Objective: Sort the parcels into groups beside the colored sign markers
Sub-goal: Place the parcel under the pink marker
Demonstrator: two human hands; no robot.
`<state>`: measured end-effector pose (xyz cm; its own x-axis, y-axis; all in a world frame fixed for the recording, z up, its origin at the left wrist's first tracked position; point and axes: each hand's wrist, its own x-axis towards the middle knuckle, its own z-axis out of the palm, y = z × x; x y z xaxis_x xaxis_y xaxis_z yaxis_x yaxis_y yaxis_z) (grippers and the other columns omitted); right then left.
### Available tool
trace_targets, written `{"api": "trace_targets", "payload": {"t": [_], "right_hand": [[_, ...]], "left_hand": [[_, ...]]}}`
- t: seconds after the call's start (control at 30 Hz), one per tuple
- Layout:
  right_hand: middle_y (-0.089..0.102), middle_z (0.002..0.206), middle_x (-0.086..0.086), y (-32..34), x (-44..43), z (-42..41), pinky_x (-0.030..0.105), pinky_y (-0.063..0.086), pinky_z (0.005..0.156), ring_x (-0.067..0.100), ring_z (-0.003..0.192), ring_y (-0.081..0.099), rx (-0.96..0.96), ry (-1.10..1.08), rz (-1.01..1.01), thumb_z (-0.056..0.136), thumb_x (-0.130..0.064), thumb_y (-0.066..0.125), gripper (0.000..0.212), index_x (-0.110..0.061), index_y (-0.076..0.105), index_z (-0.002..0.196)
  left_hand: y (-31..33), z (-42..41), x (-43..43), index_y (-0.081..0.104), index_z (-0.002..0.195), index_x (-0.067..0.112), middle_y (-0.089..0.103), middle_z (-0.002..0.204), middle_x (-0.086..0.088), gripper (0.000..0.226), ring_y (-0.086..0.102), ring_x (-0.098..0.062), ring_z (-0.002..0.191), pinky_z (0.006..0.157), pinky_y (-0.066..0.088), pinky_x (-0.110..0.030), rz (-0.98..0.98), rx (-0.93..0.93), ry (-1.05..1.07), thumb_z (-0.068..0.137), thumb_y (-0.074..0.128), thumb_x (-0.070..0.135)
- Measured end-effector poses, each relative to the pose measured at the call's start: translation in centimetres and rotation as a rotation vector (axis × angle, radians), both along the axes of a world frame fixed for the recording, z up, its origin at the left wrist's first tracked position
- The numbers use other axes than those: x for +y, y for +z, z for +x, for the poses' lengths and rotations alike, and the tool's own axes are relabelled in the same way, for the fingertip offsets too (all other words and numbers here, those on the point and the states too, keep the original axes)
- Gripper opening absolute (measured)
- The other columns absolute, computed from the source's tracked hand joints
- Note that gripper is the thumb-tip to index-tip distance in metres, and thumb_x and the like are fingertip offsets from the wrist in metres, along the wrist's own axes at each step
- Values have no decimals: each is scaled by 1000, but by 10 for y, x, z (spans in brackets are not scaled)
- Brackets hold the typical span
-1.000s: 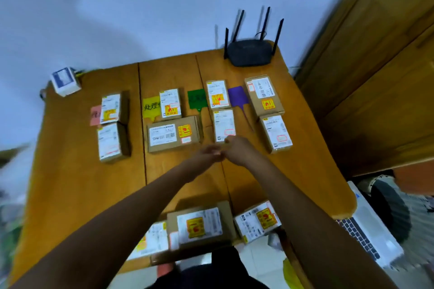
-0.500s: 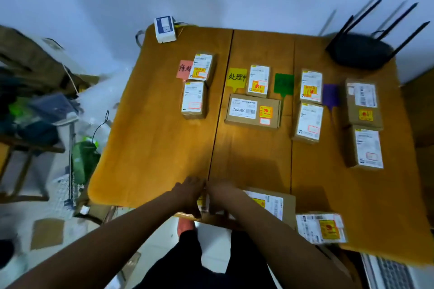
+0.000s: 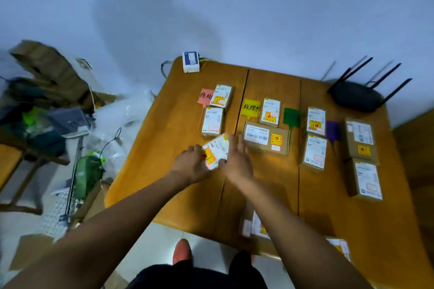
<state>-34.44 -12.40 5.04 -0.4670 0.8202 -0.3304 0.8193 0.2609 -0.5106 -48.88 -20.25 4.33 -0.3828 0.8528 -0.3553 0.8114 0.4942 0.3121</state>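
A small parcel (image 3: 215, 150) with a white label and a yellow-and-red sticker is tilted over the table (image 3: 164, 148), just beside a box (image 3: 212, 122) by the pink sign (image 3: 204, 96). The left hand (image 3: 190, 164) grips its left edge with curled fingers. The right hand (image 3: 234, 159) lays straight fingers along its right side.

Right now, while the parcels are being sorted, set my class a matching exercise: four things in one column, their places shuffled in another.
Things
1 router
2 small white box
3 held parcel
4 purple marker

Places
a between the left hand and right hand
b far right corner of the table
c far left corner
d between two columns of parcels

Pairs: 1-b, 2-c, 3-a, 4-d
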Motion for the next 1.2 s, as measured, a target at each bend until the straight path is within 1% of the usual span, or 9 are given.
{"api": "trace_targets", "payload": {"t": [0.1,0.17,0.23,0.27,0.4,0.47,0.57,0.77,1.2], "right_hand": [[40,153,10,60,35,-18,43,42,110,30,140,41,453,-241,-116,86,-23,67,83,-20,21,156],[62,133,0,106,51,-26,44,57,89,24,119,64,773,-331,-284,91,-18,65,70,-36,27,148],[68,118,-2,153,65,-26,37,61,71,14,96,72,994,-351,-369,96,-5,62,71,-43,27,144],[68,118,1,174,71,-24,37,62,72,14,93,73,1045,-349,-348,95,-3,63,72,-38,27,147],[65,133,11,244,89,-14,39,60,78,28,113,68,1071,-260,-184,92,-9,69,58,-21,43,142],[65,134,8,273,94,-8,34,58,75,26,115,67,1079,-201,-124,93,-12,68,52,-21,47,139],[66,134,4,303,96,2,40,58,85,24,117,67,1115,-132,-39,93,-17,69,54,-25,47,142],[68,131,-1,326,100,9,46,58,92,20,114,69,1098,-63,57,92,-17,71,56,-27,51,143],[68,133,1,321,98,5,50,56,95,22,117,67,1095,-99,74,91,-16,72,57,-28,50,143]], "left_hand": [[70,-14,32,50,114,14,61,110,-6,70,64,-31,99,68,48,-35,249,-72,136,67,73,60],[113,-19,46,54,112,17,65,105,0,65,66,-21,92,67,51,-33,422,-241,120,66,81,54],[153,-25,55,58,114,22,71,105,7,55,70,-7,88,73,58,-31,576,-430,69,73,81,51],[171,-30,59,59,114,24,72,105,9,47,71,-4,87,74,59,-27,625,-476,54,79,77,50],[240,-53,79,60,115,22,72,112,4,32,74,-17,97,74,63,-32,768,-662,30,91,69,41],[272,-56,86,57,130,21,71,116,5,42,74,-16,99,70,61,-25,794,-698,-28,92,70,31],[304,-56,91,53,141,21,71,118,5,56,74,-13,98,73,61,-26,824,-726,-109,89,74,26],[315,-57,97,55,140,23,68,125,1,56,72,-17,105,86,61,-36,865,-769,-164,88,75,23],[311,-61,101,56,141,21,67,127,0,55,71,-18,107,86,61,-36,900,-764,-164,89,74,21]]}}
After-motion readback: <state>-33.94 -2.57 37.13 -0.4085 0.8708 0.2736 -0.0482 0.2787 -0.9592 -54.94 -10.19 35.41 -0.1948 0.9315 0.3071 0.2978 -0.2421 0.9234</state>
